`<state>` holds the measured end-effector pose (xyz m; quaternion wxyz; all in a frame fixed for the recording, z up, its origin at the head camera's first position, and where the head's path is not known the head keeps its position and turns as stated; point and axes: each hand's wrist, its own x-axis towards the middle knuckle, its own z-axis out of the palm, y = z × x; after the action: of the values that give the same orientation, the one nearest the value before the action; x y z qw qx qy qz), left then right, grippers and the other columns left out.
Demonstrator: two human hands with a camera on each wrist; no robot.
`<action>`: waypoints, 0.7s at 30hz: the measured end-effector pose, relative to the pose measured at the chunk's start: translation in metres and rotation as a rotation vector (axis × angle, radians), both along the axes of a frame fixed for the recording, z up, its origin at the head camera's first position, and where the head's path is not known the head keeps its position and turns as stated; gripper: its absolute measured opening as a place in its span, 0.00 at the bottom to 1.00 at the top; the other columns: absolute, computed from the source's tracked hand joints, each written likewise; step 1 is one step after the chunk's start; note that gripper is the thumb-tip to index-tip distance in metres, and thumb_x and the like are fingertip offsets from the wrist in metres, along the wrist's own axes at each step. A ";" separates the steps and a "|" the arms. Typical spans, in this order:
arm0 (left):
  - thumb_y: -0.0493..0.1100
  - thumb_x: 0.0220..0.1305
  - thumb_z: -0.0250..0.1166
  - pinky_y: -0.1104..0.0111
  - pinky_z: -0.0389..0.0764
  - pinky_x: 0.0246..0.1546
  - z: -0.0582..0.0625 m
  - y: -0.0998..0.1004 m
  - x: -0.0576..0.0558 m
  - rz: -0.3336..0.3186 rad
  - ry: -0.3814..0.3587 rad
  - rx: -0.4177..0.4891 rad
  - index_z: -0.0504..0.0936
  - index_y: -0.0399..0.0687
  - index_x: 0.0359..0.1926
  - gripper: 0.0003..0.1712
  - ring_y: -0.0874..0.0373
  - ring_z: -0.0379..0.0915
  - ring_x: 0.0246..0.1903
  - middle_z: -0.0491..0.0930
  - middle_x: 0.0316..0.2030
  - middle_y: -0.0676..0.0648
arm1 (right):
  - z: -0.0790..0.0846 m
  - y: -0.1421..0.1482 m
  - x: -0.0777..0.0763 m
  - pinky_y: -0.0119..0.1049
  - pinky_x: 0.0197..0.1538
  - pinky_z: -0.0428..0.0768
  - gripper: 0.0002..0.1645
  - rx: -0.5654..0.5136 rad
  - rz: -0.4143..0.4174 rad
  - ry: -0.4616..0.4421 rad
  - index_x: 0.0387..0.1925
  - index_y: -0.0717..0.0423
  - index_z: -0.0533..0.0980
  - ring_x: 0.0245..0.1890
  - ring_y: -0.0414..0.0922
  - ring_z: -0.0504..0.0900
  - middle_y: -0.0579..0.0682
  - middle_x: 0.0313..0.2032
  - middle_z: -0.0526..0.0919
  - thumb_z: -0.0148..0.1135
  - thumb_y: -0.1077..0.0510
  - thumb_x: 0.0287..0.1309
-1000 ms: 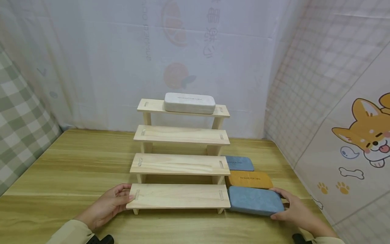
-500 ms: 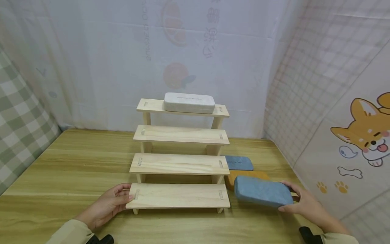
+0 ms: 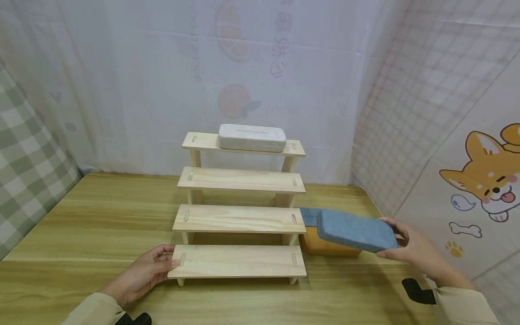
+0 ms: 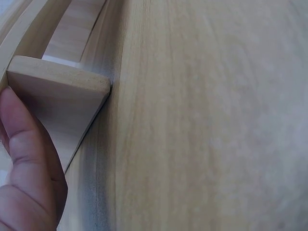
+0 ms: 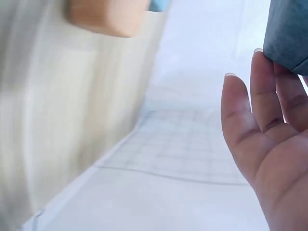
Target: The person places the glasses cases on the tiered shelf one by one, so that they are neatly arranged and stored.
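My right hand (image 3: 418,250) grips the right end of a blue glasses case (image 3: 357,230), which hangs slightly tilted in the air over an orange case (image 3: 325,244). In the right wrist view, fingers (image 5: 262,91) touch the underside of the case's corner. At the left end of a four-step wooden display rack, my left hand (image 3: 148,271) holds the edge of the lowest step (image 3: 237,262) between thumb and fingers. The left wrist view shows the thumb side of that hand beside a rack leg (image 4: 53,110). A white glasses case (image 3: 252,137) lies on the top step.
Another blue case (image 3: 309,216) lies behind the orange one, partly hidden by the rack and the held case. Both stand right of the rack on the wooden table (image 3: 101,216). A white cloth (image 3: 142,90) hangs behind, and a printed cloth (image 3: 438,135) borders the right.
My right hand has lifted the blue case off the table and moved it up, back and a little to the right. My left hand stays on the rack.
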<state>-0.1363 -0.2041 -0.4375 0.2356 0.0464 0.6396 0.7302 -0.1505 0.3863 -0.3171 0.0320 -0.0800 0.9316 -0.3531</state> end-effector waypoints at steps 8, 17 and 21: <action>0.38 0.69 0.58 0.67 0.79 0.45 0.001 0.000 0.000 0.002 -0.008 -0.024 0.43 0.21 0.67 0.41 0.59 0.75 0.44 0.73 0.48 0.45 | 0.030 -0.014 -0.018 0.31 0.37 0.79 0.48 0.016 0.036 0.082 0.69 0.62 0.57 0.42 0.29 0.75 0.55 0.56 0.69 0.73 0.61 0.50; 0.38 0.70 0.57 0.68 0.79 0.45 0.000 -0.002 0.001 -0.011 0.003 -0.039 0.42 0.21 0.67 0.40 0.60 0.75 0.44 0.73 0.47 0.46 | 0.059 -0.051 -0.046 0.36 0.41 0.80 0.47 0.004 0.099 0.022 0.68 0.52 0.60 0.50 0.50 0.76 0.58 0.57 0.72 0.75 0.55 0.49; 0.38 0.70 0.57 0.68 0.79 0.45 0.001 -0.002 0.000 -0.023 0.004 -0.034 0.43 0.21 0.67 0.40 0.60 0.75 0.44 0.73 0.47 0.47 | 0.066 -0.069 -0.059 0.45 0.47 0.79 0.49 -0.001 0.119 -0.007 0.69 0.48 0.60 0.56 0.56 0.74 0.56 0.59 0.71 0.75 0.50 0.48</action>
<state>-0.1364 -0.2061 -0.4369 0.2437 0.0511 0.6519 0.7163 -0.2090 0.3169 -0.2514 0.0559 -0.1341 0.9249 -0.3512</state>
